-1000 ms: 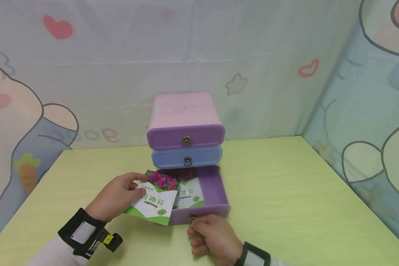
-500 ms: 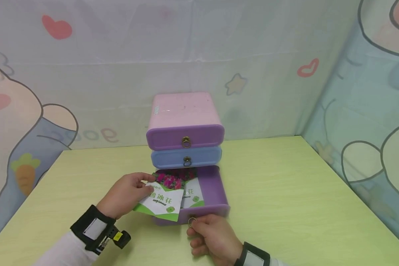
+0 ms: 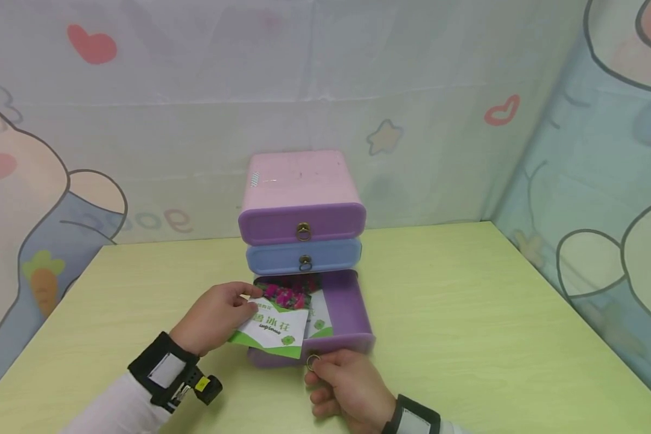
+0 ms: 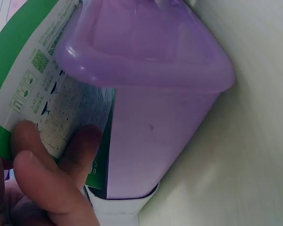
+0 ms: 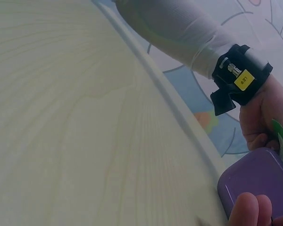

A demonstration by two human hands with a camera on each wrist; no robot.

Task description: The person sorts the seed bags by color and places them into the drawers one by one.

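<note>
Seed packet being placed into the pulled-out bottom drawer.

The left hand pinches a white-and-green paper seed packet with pink flowers printed on it, thumb on top and fingers beneath, tilted over the near left corner of the open purple plastic bottom drawer; a second packet appears to lie inside already; the right hand pinches the small brass ring pull; next, in my judgement, the packet must be lowered flat inside and released.

Wide bare room on pale green wooden table toward right edge & left edge. Mid-table blocked by pastel plastic drawer stack w/ pulled-out purple bottom drawer. Patterned curtain walls close back, right.
</note>
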